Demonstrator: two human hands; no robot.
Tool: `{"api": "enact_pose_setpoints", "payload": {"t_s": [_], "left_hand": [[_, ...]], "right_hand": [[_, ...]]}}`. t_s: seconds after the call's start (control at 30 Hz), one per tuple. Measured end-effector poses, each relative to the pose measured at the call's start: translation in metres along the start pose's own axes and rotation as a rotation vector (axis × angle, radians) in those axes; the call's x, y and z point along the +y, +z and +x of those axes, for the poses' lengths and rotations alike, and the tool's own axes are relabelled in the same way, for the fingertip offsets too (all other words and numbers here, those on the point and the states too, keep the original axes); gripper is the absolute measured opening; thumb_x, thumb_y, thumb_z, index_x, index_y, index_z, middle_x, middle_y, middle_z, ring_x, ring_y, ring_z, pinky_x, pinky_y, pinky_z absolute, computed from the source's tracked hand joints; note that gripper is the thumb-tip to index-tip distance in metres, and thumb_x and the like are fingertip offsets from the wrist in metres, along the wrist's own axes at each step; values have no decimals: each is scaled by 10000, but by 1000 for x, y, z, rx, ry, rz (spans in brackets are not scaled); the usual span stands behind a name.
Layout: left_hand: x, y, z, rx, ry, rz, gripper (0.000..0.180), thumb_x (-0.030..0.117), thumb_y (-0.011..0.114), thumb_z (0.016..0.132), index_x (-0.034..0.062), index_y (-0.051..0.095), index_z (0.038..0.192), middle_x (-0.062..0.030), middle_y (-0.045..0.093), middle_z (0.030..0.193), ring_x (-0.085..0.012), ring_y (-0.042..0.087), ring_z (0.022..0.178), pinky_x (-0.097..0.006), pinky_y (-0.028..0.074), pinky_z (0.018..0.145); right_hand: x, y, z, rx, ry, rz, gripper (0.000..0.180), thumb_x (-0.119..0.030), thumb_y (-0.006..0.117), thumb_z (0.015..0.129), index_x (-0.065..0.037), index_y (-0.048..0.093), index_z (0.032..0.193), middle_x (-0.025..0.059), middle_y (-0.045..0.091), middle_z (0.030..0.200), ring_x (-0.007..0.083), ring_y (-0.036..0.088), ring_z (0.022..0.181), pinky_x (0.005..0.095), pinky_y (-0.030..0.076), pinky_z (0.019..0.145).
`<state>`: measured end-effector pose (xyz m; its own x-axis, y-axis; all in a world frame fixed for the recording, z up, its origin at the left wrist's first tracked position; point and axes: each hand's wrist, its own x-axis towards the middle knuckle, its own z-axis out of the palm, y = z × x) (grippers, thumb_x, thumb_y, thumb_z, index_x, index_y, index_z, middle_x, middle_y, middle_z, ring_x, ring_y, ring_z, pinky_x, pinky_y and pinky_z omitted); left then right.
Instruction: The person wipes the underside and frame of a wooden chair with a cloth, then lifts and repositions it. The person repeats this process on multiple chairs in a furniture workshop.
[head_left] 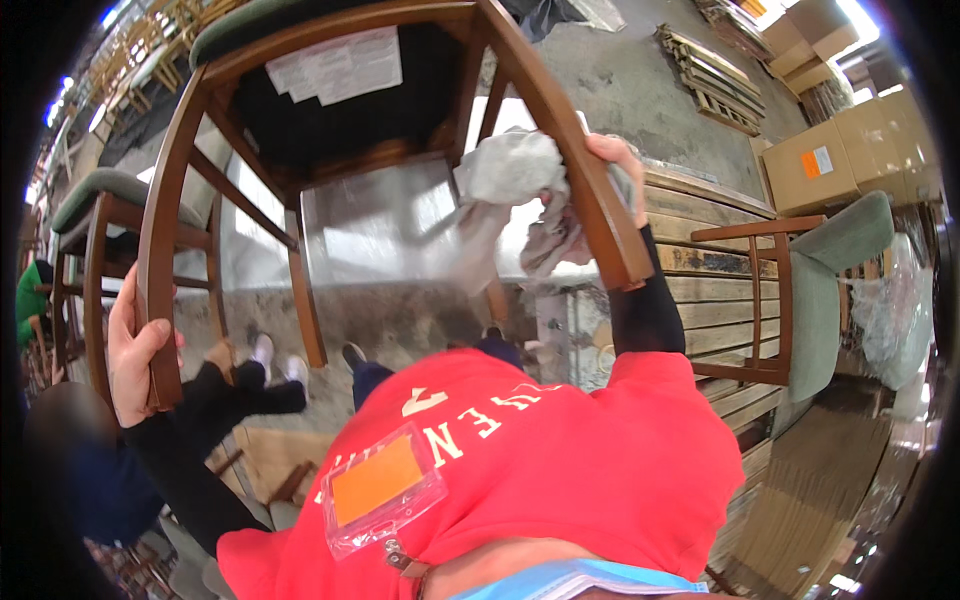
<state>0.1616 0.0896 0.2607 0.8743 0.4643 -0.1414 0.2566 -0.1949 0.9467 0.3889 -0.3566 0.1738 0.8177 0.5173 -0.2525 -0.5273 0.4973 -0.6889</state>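
Observation:
A brown wooden chair [590,190] is tipped up in front of me, its black underside with white paper sheets facing me. My left hand [138,350] is closed round the lower end of its left leg, thumb across the wood. On the outer side of the right leg, my right hand [618,160] grips the wood; part of its fingers is hidden behind the leg. Grey crumpled rags [515,170] show just inside that leg; whether my right hand touches them I cannot tell. Below the chair is a shiny, pale work table [375,225].
Another chair with a grey-green seat [130,195] stands at left, near a person in dark clothes [95,480]. At right, a chair with green-grey upholstery [815,300] lies on a slatted wooden platform [715,290]. Cardboard boxes [850,165] and a wooden pallet [710,80] are farther back.

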Motion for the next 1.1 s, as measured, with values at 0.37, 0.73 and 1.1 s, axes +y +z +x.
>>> {"api": "enact_pose_setpoints", "payload": {"t_s": [0.37, 0.73, 1.1], "left_hand": [[51, 212, -7, -256, -63, -11, 797, -14, 596, 760, 12, 368, 1523, -92, 613, 1084, -122, 616, 703, -253, 504, 588], [47, 239, 10, -344, 15, -37, 776, -8, 610, 782, 19, 371, 1520, -71, 590, 1122, -126, 615, 742, -263, 514, 593], [20, 174, 26, -421, 53, -84, 768, 26, 628, 764, -14, 381, 1490, -101, 620, 1027, -128, 629, 771, -257, 532, 622]], "right_hand": [[-105, -189, -123, 244, -354, 13, 683, -368, 598, 842, 109, 542, 1328, 243, 652, 1241, 307, 665, 1105, 382, 511, 1000], [-128, -275, -146, 134, -300, 70, 774, -423, 594, 888, 116, 426, 1418, 260, 529, 1414, 374, 645, 1135, 454, 473, 1047], [-90, -204, -134, 344, -423, 55, 640, -425, 552, 946, 18, 488, 1404, 187, 602, 1319, 329, 648, 1120, 462, 495, 998]]}}
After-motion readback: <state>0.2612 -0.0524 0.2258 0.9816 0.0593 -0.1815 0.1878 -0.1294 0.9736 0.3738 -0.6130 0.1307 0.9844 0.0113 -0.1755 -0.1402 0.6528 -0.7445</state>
